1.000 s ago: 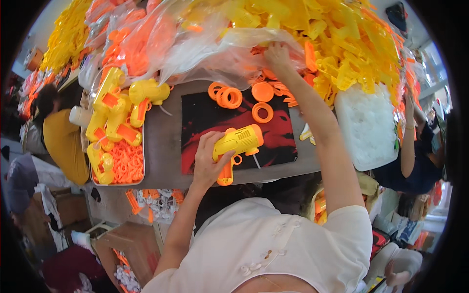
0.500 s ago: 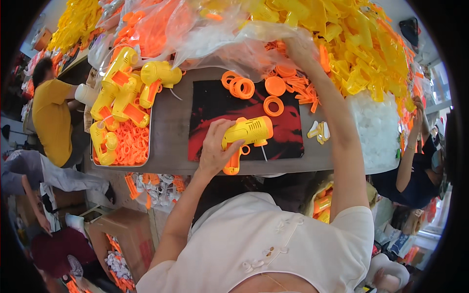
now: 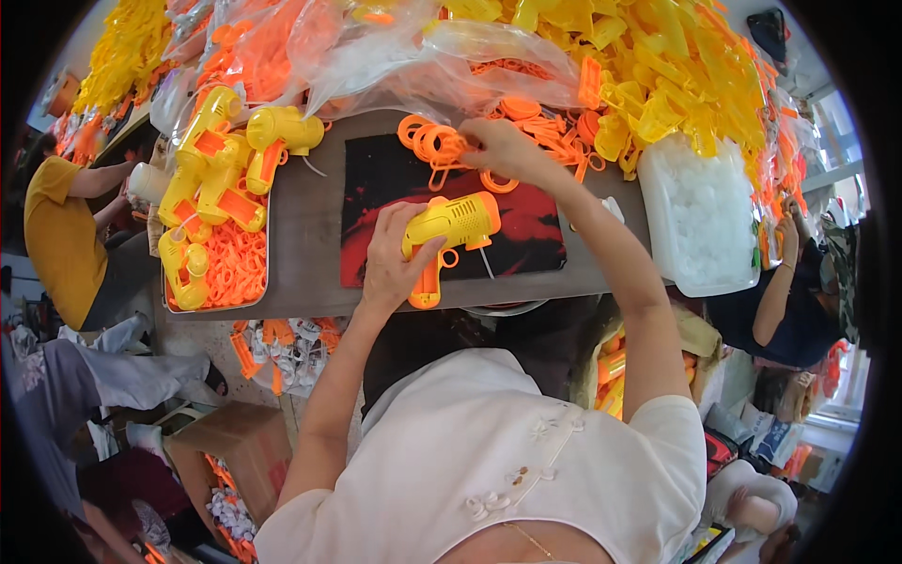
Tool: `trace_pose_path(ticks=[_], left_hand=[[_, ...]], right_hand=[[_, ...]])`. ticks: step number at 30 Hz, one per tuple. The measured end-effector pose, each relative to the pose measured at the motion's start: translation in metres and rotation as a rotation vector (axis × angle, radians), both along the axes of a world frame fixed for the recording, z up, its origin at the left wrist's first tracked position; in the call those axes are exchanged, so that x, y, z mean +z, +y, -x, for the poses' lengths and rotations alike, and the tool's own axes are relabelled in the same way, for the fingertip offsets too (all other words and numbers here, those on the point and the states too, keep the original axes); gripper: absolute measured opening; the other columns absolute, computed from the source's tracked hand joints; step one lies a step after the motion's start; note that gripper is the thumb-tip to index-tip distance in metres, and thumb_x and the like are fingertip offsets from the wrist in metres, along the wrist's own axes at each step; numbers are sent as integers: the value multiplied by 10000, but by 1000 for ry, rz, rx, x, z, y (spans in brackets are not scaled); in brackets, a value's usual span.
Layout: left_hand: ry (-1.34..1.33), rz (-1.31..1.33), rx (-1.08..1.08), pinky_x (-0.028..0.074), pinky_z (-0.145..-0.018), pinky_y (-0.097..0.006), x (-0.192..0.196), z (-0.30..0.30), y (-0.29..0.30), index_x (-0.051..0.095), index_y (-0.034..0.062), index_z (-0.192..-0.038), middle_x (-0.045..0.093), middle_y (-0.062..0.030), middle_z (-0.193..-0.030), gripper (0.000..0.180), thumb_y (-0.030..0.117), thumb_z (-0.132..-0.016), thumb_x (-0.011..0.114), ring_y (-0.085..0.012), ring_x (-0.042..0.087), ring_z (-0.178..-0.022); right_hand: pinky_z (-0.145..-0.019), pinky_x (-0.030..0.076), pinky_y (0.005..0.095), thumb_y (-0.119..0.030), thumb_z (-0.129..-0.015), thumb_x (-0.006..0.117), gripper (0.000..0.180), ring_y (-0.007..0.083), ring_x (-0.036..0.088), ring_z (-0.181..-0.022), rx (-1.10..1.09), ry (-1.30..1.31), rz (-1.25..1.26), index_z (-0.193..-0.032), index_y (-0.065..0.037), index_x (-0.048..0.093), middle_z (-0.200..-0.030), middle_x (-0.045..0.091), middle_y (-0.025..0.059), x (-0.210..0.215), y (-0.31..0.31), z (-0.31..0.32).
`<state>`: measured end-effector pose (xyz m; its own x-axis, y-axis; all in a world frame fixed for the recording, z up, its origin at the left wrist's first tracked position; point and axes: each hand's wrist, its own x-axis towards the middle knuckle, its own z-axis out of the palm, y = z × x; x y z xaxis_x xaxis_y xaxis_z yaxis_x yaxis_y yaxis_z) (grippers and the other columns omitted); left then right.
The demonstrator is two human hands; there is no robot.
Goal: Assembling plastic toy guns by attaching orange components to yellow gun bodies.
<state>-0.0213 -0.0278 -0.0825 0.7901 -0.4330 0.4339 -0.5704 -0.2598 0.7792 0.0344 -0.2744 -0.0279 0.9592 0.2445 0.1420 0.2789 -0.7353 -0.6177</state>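
Observation:
My left hand [image 3: 393,256] is wrapped round the rear of a yellow toy gun [image 3: 453,222] with an orange nose, handle and trigger. It is held above the near part of a black-and-red mat [image 3: 526,244]. A thin white piece points down from its underside. My right hand [image 3: 503,150] is at the mat's far edge, its fingers closed at orange plastic parts. An orange loop-shaped piece [image 3: 442,173] shows at the fingertips; the grip itself is partly hidden. Orange rings [image 3: 434,143] lie beside these fingers, and another orange ring [image 3: 498,180] lies under the hand.
Several yellow toy guns [image 3: 221,179] lie over a tray [image 3: 267,273] of small orange parts at left. Clear plastic sheeting [image 3: 413,66] and yellow parts [image 3: 667,85] are heaped at the back. A white bin [image 3: 662,249] stands at right. Other people work on both sides.
My right hand has come back from the far heap toward the rings, and more orange pieces now lie beyond the mat. My left hand still grips the toy gun. The whole view has shifted slightly.

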Motion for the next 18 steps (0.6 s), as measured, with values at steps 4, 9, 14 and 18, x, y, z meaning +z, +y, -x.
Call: trace_pose_path(ticks=[4, 9, 14, 18], left_hand=[[0, -11, 1, 466, -879, -356, 2, 4, -2, 562, 0, -1157, 550, -163, -1118, 414, 132, -800, 724, -304, 578, -1023], [26, -23, -15, 465, -895, -384, 3, 3, -3, 556, 4, -1172, 533, -177, -1124, 437, 194, -814, 719, -340, 559, -1045], [62, -19, -83, 443, -938, -368, 10, 9, 10, 550, 7, -1204, 533, -168, -1151, 448, 137, -806, 709, -323, 557, -1069], [255, 115, -95, 439, -937, -320, 13, 10, 31, 553, 18, -1229, 562, -129, -1157, 449, 78, -807, 694, -234, 568, -1075]], right_hand=[[-721, 484, 376, -140, -834, 649, 220, 268, 639, -860, -149, 101, 50, -995, -3, 587, -896, 627, 148, -27, 27, -24], [-804, 473, 395, -23, -825, 600, 317, 306, 595, -924, 55, -346, 119, -1139, -58, 622, -995, 570, 149, -57, 16, -56], [-767, 484, 365, 75, -794, 549, 322, 296, 582, -881, 7, -335, 208, -1083, -46, 623, -1055, 508, 118, -43, -8, -34], [-762, 486, 382, 69, -758, 590, 298, 283, 570, -936, 30, -363, 211, -1030, -53, 586, -1089, 515, 114, -37, -18, -22]])
